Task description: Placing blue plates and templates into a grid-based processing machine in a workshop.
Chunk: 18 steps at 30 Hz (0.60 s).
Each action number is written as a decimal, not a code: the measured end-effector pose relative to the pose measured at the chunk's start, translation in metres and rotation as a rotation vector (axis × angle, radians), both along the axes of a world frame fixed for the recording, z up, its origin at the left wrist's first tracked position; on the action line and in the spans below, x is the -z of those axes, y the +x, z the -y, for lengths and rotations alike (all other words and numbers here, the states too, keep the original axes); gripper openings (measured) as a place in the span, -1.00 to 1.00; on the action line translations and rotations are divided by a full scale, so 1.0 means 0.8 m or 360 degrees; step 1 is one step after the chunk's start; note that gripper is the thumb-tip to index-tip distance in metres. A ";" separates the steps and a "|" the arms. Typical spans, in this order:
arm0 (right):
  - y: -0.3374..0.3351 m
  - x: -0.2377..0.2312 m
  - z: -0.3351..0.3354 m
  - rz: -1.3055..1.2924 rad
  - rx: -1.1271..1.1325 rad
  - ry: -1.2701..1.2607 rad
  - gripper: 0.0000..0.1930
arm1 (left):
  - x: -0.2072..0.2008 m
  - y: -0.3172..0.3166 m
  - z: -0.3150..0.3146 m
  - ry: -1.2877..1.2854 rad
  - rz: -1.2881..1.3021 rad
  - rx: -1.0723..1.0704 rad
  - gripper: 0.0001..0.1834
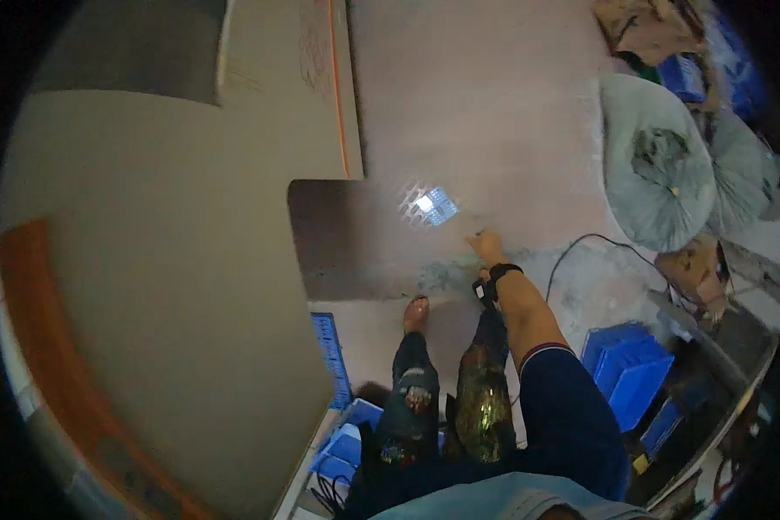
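Observation:
My right arm, in a dark blue sleeve with a striped cuff, reaches forward and down over the floor. A black wristband [503,271] sits on that wrist. My right hand [489,246] looks closed, its fingers drawn together toward the left; whatever they hold, if anything, is too small to make out. Just ahead and to its left is a bright bluish-white grid patch [435,206] on the floor, apart from the fingers; I cannot tell if it is an object or light. My left hand is not in view.
A large pale board or tabletop [165,260] spans the left. Blue bins [628,368] and a dark cable [568,251] lie at right, with stuffed greyish sacks [659,165] and cardboard [698,273] beyond. A blue perforated crate [331,360] is left of my bare foot [416,314].

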State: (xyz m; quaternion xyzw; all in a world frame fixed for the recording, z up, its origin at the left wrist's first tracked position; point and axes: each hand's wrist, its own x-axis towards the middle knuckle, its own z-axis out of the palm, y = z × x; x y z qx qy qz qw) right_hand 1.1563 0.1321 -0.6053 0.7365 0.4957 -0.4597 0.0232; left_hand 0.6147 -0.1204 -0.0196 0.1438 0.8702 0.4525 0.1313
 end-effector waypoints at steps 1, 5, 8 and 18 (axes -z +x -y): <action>-0.001 0.036 -0.009 0.0056 0.0094 0.0133 -0.51 | 0.029 -0.003 0.027 -0.0056 0.0010 0.0065 -0.62; -0.057 0.145 -0.048 -0.0298 0.0466 0.0234 -0.17 | 0.226 0.079 -0.055 -0.0278 -0.0015 0.0328 -0.65; -0.030 0.232 -0.057 0.0260 0.0397 0.0362 -0.22 | 0.451 0.204 -0.157 -0.0394 0.0110 0.0581 -0.68; -0.101 0.259 -0.078 0.0657 0.0053 -0.0169 -0.14 | 0.797 0.304 -0.099 -0.0853 0.0121 0.1152 -0.77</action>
